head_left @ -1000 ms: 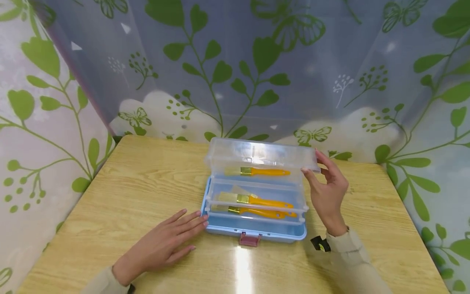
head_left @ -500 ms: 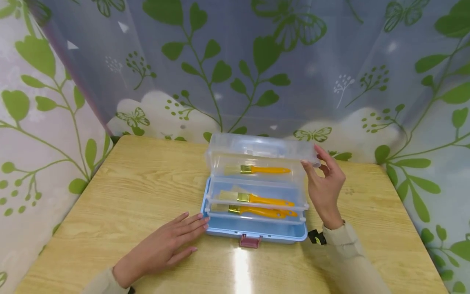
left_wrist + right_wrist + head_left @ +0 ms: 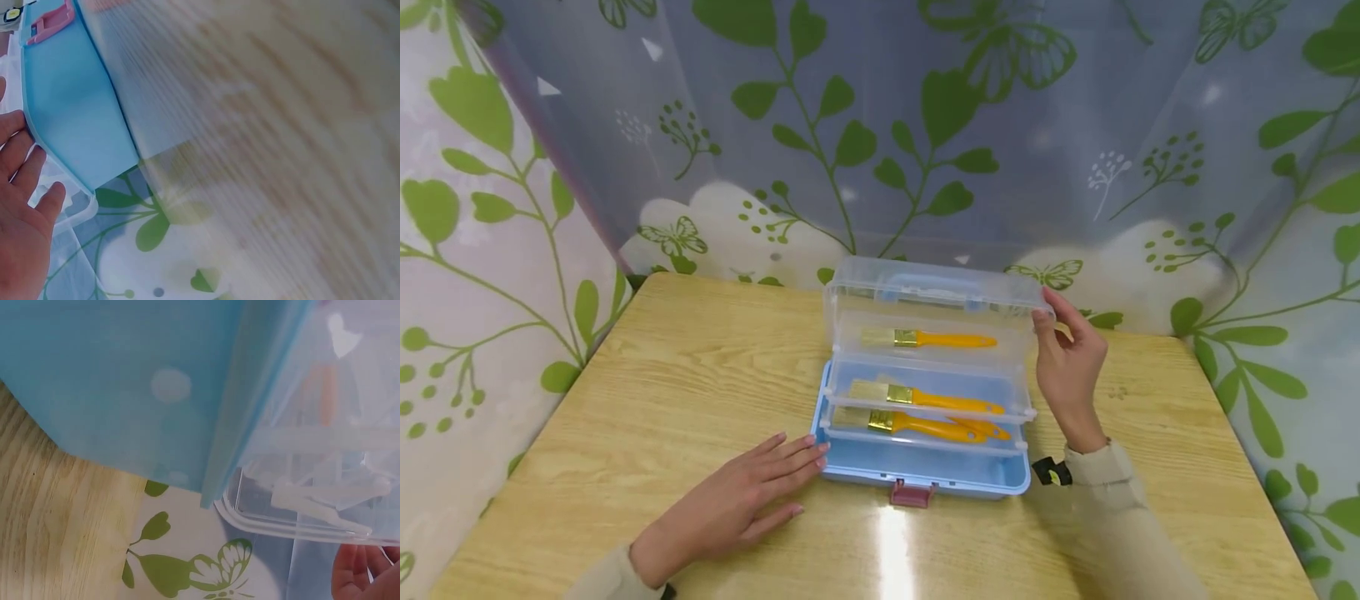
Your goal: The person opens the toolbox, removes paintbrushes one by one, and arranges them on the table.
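Observation:
A light-blue toolbox with a clear plastic lid sits on the table in the head view, its lid tilted up. My right hand pinches the lid's right front corner between thumb and fingers. Clear tiered trays are raised inside. A paintbrush with a yellow-orange handle lies in the upper tier; another paintbrush lies in the tier below, and more brushes overlap lower down. My left hand has its fingers straight, fingertips touching the box's left side. In the left wrist view its fingers lie against the box edge.
A wood-grain table bears the box. A pink latch hangs at the box's front. Patterned curtains rise behind the table and along both sides, close behind the raised lid.
My right hand has raised the lid farther up and back, and the trays have spread up slightly with it. The left hand has stayed at the box's left side.

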{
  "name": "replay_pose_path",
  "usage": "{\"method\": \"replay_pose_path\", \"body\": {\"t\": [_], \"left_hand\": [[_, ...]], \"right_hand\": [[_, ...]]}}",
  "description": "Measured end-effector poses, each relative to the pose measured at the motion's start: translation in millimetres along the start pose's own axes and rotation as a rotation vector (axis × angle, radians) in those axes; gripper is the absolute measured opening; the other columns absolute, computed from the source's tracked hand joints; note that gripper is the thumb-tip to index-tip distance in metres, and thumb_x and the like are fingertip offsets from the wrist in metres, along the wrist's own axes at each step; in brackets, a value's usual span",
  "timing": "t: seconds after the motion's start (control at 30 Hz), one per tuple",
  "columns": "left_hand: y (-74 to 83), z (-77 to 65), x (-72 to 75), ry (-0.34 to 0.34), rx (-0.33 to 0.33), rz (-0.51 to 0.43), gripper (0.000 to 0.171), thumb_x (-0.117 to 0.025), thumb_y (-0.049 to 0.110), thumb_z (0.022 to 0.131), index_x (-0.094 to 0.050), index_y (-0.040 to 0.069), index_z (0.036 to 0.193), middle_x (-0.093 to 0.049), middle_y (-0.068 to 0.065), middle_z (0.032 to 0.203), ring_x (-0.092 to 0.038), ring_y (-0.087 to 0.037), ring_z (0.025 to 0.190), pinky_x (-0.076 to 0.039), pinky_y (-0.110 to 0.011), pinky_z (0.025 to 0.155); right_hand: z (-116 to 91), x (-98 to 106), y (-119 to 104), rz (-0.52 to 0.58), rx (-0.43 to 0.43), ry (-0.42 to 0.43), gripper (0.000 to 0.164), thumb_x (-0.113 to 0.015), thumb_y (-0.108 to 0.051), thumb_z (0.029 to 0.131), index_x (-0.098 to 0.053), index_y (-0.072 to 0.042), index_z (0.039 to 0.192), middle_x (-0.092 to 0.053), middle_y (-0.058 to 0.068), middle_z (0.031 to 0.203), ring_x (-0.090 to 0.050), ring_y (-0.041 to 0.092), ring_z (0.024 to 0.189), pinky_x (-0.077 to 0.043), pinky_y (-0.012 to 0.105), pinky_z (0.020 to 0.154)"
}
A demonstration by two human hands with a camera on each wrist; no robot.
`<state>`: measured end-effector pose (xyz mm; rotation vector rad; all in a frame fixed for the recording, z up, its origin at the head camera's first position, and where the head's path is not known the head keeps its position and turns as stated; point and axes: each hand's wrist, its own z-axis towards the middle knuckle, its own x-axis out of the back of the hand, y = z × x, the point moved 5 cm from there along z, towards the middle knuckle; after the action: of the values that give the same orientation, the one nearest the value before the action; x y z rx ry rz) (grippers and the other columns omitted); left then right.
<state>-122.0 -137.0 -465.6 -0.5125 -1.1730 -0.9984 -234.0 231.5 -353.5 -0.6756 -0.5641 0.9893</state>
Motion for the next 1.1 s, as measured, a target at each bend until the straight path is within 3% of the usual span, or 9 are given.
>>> {"method": "replay_pose_path", "body": {"t": [0.1, 0.2, 0.33, 0.43, 0.6, 0.73, 0.87, 0.97, 1.1], "left_hand": [[0.0, 0.5, 0.6, 0.005, -0.003, -0.002, 0.051, -0.050, 0.036, 0.108, -0.051, 0.008, 0.150, -0.044, -0.004, 0.159, -0.044, -0.023, 0.146, -0.011, -0.030, 0.129], [0.7, 0.8, 1.3, 0.022, -0.015, -0.008, 0.051, -0.052, 0.035, 0.107, -0.050, 0.008, 0.151, -0.045, -0.005, 0.159, -0.046, -0.024, 0.144, -0.010, -0.029, 0.129], [1.4, 1.3, 1.2, 0.030, -0.020, -0.012, 0.052, -0.051, 0.035, 0.108, -0.048, 0.008, 0.153, -0.045, -0.005, 0.159, -0.046, -0.024, 0.144, -0.012, -0.030, 0.129], [0.7, 1.6, 0.7, 0.022, -0.018, 0.001, 0.054, -0.053, 0.035, 0.107, -0.046, 0.009, 0.154, -0.043, -0.004, 0.160, -0.044, -0.024, 0.145, -0.014, -0.032, 0.129], [-0.4, -1.2, -0.6, 0.003, -0.033, 0.035, 0.059, -0.057, 0.036, 0.104, -0.042, 0.010, 0.156, -0.038, -0.005, 0.163, -0.040, -0.024, 0.148, -0.009, -0.032, 0.129], [0.0, -2.5, -1.8, -0.007, -0.040, 0.060, 0.061, -0.054, 0.039, 0.105, -0.039, 0.010, 0.157, -0.035, -0.005, 0.165, -0.038, -0.024, 0.149, -0.008, -0.033, 0.130], [2.0, -2.3, -2.8, -0.017, -0.044, 0.074, 0.067, -0.062, 0.037, 0.101, -0.039, 0.009, 0.157, -0.033, -0.006, 0.165, -0.037, -0.025, 0.149, -0.008, -0.034, 0.129], [3.5, -2.6, -3.2, -0.019, -0.044, 0.085, 0.069, -0.065, 0.036, 0.099, -0.040, 0.008, 0.157, -0.033, -0.007, 0.165, -0.037, -0.025, 0.149, -0.009, -0.034, 0.129], [3.9, -3.7, -3.0, -0.018, -0.035, 0.093, 0.068, -0.066, 0.036, 0.098, -0.042, 0.008, 0.155, -0.034, -0.007, 0.165, -0.037, -0.025, 0.150, -0.008, -0.035, 0.129]], "right_hand": [[3, 2, 7, 0.015, -0.024, -0.026, 0.028, -0.060, 0.002, 0.100, -0.065, 0.016, 0.123, -0.068, -0.021, 0.098, -0.060, -0.003, 0.076, -0.044, 0.007, 0.053], [3, 4, 25, 0.026, -0.068, -0.049, 0.027, -0.057, 0.003, 0.101, -0.066, 0.012, 0.126, -0.069, -0.023, 0.100, -0.066, 0.001, 0.083, -0.052, 0.008, 0.062], [2, 8, 51, 0.047, -0.087, -0.065, 0.028, -0.059, 0.000, 0.101, -0.068, 0.006, 0.127, -0.074, 0.001, 0.116, -0.070, 0.010, 0.100, -0.058, 0.012, 0.079], [2, 8, 56, 0.056, -0.085, -0.078, 0.028, -0.061, 0.000, 0.100, -0.070, 0.004, 0.126, -0.070, 0.021, 0.123, -0.070, 0.011, 0.097, -0.058, 0.013, 0.079], [1, 7, 59, 0.065, -0.128, -0.106, 0.029, -0.061, 0.002, 0.099, -0.070, 0.003, 0.127, -0.068, 0.026, 0.126, -0.068, 0.009, 0.093, -0.059, 0.015, 0.077], [-1, 7, 63, 0.061, -0.157, -0.121, 0.029, -0.059, 0.009, 0.098, -0.067, 0.009, 0.126, -0.065, 0.030, 0.127, -0.068, 0.006, 0.098, -0.059, 0.015, 0.077], [-3, 7, 67, 0.057, -0.144, -0.126, 0.028, -0.060, 0.014, 0.095, -0.066, 0.016, 0.122, -0.065, 0.036, 0.122, -0.068, 0.005, 0.096, -0.059, 0.014, 0.075], [-4, 7, 70, 0.076, -0.120, -0.126, 0.026, -0.062, 0.016, 0.093, -0.067, 0.016, 0.118, -0.069, 0.032, 0.113, -0.069, 0.004, 0.093, -0.059, 0.013, 0.073], [-5, 5, 76, 0.128, -0.105, -0.134, 0.025, -0.063, 0.015, 0.092, -0.068, 0.017, 0.116, -0.073, 0.009, 0.104, -0.070, 0.006, 0.091, -0.060, 0.016, 0.073]]}}
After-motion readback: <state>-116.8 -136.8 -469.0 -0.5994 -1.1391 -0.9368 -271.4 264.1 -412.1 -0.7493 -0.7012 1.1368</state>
